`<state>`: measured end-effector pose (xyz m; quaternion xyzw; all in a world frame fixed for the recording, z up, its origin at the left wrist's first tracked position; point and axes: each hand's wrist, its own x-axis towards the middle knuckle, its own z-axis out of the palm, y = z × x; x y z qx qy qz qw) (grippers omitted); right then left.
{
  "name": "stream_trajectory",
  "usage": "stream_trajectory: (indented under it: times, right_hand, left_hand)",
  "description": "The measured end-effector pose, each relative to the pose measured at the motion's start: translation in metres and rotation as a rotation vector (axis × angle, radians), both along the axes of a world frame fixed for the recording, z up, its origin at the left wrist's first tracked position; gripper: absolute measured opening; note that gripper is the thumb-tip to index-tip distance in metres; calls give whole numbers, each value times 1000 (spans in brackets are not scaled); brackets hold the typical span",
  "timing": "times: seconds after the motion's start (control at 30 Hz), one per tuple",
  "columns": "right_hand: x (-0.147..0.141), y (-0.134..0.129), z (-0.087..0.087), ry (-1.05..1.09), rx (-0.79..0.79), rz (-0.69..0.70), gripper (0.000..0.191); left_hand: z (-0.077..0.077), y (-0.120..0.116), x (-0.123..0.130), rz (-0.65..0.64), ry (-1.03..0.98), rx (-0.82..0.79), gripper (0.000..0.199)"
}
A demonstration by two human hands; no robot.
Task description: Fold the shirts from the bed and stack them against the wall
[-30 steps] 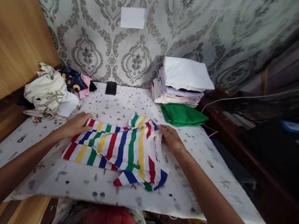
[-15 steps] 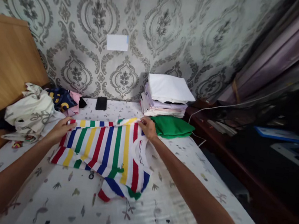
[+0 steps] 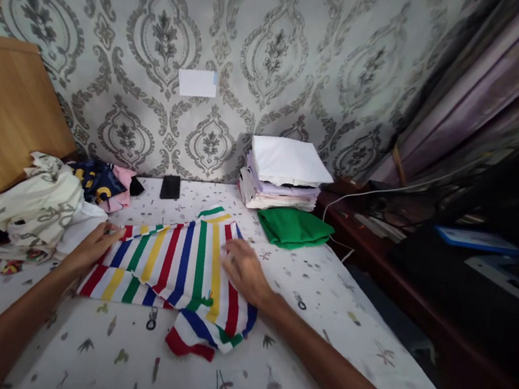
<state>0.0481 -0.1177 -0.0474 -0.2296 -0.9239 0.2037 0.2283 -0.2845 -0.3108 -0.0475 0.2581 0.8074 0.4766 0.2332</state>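
Note:
A shirt with red, blue, green and yellow stripes (image 3: 176, 260) lies partly folded on the patterned white sheet (image 3: 117, 362). My left hand (image 3: 99, 242) pinches the shirt's far left corner. Over the neck end on the right, my right hand (image 3: 245, 270) rests with bent fingers on or just above the striped cloth; its fingertips are slightly blurred. One short sleeve with a red cuff points toward me, and another sticks out at the far side.
Folded green cloth (image 3: 294, 228) lies before a stack of folded white clothes (image 3: 288, 163). A black phone-like object (image 3: 171, 187) is near the wall. Crumpled clothes (image 3: 38, 204) are piled left, by a wooden board (image 3: 2, 117). A white cable (image 3: 387, 191) runs at right.
My right hand has let go of the shirt's far edge and moved nearer, over its neck area. The far sleeve now lies spread out. My left hand still holds the left corner.

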Motion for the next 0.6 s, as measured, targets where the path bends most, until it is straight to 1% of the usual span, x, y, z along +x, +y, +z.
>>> stream_trajectory:
  times: [0.03, 0.07, 0.1, 0.13, 0.17, 0.2, 0.27, 0.3, 0.37, 0.4, 0.47, 0.53, 0.6]
  right_hand:
    - [14, -24, 0, -15, 7, 162, 40]
    - [27, -48, -1, -31, 18, 277, 50]
    - [38, -68, -2, -51, 36, 366, 64]
    - [47, -86, -4, -64, 64, 416, 75]
    - [54, -98, -7, -67, 96, 434, 79]
    - [58, -107, -10, -60, 129, 423, 72]
    - [61, -114, -17, -19, 188, 339, 41]
    - [60, -113, -20, 2, 211, 285, 32]
    - [58, -109, -22, 28, 245, 196, 33]
    - [58, -107, -21, 33, 252, 173, 32]
    - [62, -104, -13, 52, 229, 162, 30]
    - [70, -101, 2, 96, 151, 183, 30]
    - [79, -99, 18, 143, 49, 210, 32]
  left_hand:
    - [3, -7, 4, -5, -61, -4, 58]
    - [7, -15, 8, -17, -120, -12, 63]
    - [11, -23, 12, -48, -158, -18, 67]
    - [16, -31, 16, -108, -158, -24, 71]
    - [21, -38, 19, -185, -119, -43, 72]
    - [25, -45, 21, -269, -51, -79, 71]
    - [30, -55, 23, -436, 119, -178, 62]
    - [32, -59, 24, -510, 194, -229, 54]
    - [32, -64, 26, -614, 308, -302, 39]
    - [31, -66, 27, -638, 356, -320, 35]
    - [33, -71, 31, -642, 442, -344, 34]
    - [37, -78, 37, -615, 527, -325, 35]
    - [44, -89, 45, -615, 601, -270, 34]
